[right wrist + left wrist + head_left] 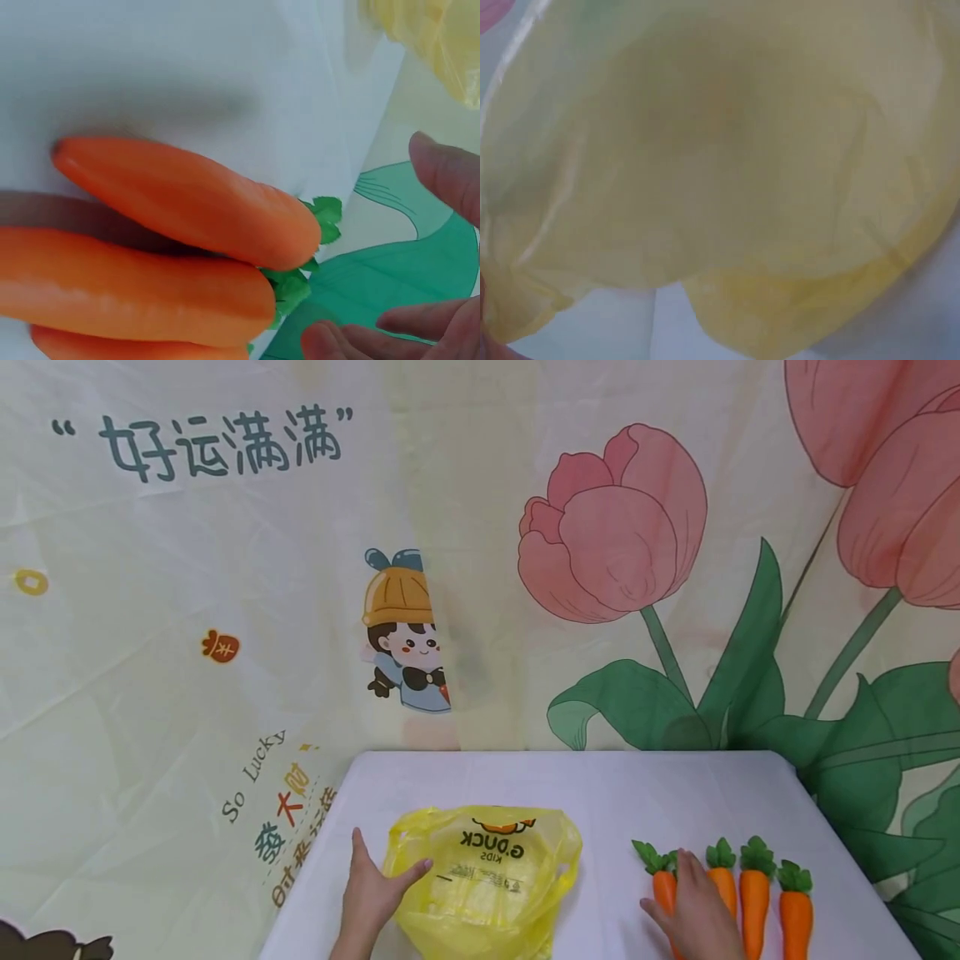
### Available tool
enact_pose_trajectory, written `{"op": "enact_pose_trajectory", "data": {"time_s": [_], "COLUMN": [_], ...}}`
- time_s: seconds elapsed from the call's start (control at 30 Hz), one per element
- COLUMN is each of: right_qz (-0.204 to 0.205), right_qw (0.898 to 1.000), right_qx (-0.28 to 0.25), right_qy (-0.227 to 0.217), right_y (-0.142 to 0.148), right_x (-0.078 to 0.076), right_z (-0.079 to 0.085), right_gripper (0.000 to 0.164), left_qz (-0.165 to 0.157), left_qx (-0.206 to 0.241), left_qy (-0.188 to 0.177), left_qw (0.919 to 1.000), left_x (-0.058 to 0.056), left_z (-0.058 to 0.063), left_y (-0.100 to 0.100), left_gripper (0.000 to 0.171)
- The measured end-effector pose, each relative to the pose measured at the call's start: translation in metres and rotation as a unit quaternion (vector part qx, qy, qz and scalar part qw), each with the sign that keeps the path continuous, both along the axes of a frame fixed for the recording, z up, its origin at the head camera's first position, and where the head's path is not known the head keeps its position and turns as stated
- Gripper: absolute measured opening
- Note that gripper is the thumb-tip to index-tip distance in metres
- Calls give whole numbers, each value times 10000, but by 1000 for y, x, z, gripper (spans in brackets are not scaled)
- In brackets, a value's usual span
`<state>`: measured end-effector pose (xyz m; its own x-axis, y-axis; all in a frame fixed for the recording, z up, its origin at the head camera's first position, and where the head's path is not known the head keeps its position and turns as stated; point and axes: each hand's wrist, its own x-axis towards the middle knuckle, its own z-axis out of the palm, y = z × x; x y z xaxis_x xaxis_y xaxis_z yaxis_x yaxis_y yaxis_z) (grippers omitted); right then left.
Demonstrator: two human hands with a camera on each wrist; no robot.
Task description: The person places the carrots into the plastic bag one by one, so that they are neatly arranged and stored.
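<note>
A yellow plastic bag (pixel 480 885) printed with "G.DUCK KIDS", the letters mirrored, lies on the white table. At its left side my left hand (pixel 369 893) has thumb and fingers spread, the thumb overlapping the bag's edge. The bag's film (pixel 780 187) fills most of the left wrist view; whether the hand touches it I cannot tell. Several orange carrots (pixel 754 910) with green leafy tops lie in a row at the right. Over the leftmost carrot (pixel 195 202) is my right hand (pixel 697 914), partly covering it. Its thumb and fingers are apart with nothing between them in the right wrist view.
The white table (pixel 600 785) runs back to a wall cloth (pixel 480 527) printed with pink tulips, a cartoon child and Chinese lettering. White tabletop separates the bag from the carrots. The carrots' lower ends go past the head view's bottom edge.
</note>
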<state>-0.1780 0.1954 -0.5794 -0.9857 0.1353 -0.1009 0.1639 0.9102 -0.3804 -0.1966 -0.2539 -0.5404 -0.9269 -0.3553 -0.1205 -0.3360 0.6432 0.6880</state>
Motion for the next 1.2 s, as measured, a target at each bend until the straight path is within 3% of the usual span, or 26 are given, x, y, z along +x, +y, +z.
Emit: {"op": "enact_pose_trajectory", "data": {"time_s": [0.13,0.4,0.63,1.03,1.2], "right_qz": [-109,-372,-300,-257,-203], "right_qw": [9999,9982,9994,9987,9993], "right_qx": [91,-136,-78,426,132], "right_qy": [-95,-457,-153,73,285], "right_y": [-5,-9,-8,-12,-11], "right_x": [0,-2,-4,-17,-18], "right_z": [-8,-19,-25,-33,-34], "right_gripper": [105,89,77,65,53], "left_qz": [-16,281,545,1062,1126], "left_qx": [748,1561,2342,3097,3307], "left_qy": [-187,-285,-228,-225,-100], "left_qw": [9970,9869,9704,9446,9369], "left_x": [-1,-3,-1,2,2], "left_z": [-3,-7,-17,-19,-18], "left_y": [0,6,10,17,17], "left_gripper": [144,98,74,62,63]}}
